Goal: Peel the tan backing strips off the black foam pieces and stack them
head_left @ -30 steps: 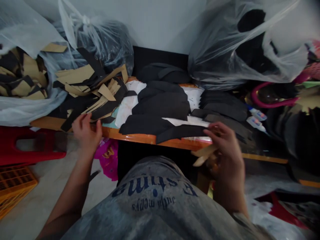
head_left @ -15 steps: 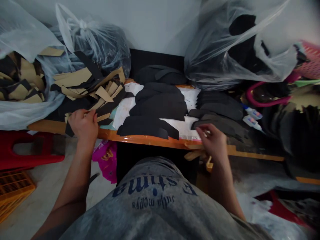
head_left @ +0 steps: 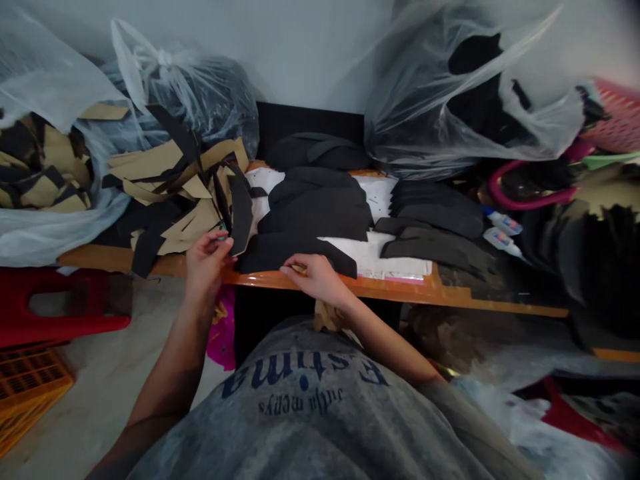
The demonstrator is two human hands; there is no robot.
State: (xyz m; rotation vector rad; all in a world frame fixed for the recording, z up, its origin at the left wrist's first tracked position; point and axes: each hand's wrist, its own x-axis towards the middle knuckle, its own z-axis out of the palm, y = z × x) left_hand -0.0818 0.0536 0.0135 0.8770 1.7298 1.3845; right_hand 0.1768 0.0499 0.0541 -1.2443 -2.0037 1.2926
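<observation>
My left hand (head_left: pixel 205 263) is closed in a pinch at the table's front edge, on the lower end of a black strip (head_left: pixel 243 213) with a pale edge. Beside it lies a loose heap of tan and black strips (head_left: pixel 167 223). My right hand (head_left: pixel 317 275), its fingers curled, rests over the front of a black curved sheet piece (head_left: pixel 280 252). A crumpled tan strip (head_left: pixel 326 316) hangs below that hand, and a bit of tan shows at its fingers. Further back, black curved pieces (head_left: pixel 317 200) overlap in a stack on white paper.
Several black pieces (head_left: pixel 435 210) are stacked on the right, near small white bottles (head_left: pixel 503 243). Clear plastic bags (head_left: pixel 195 93) stand along the wall, and an open bag (head_left: pixel 30 227) of scraps is at left. A red stool (head_left: pixel 95 323) and an orange crate (head_left: pixel 30 393) are below.
My left hand has moved right from the heap, and a black strip now stands at its fingers. My right hand has swung left to the front black piece, carrying the tan strip.
</observation>
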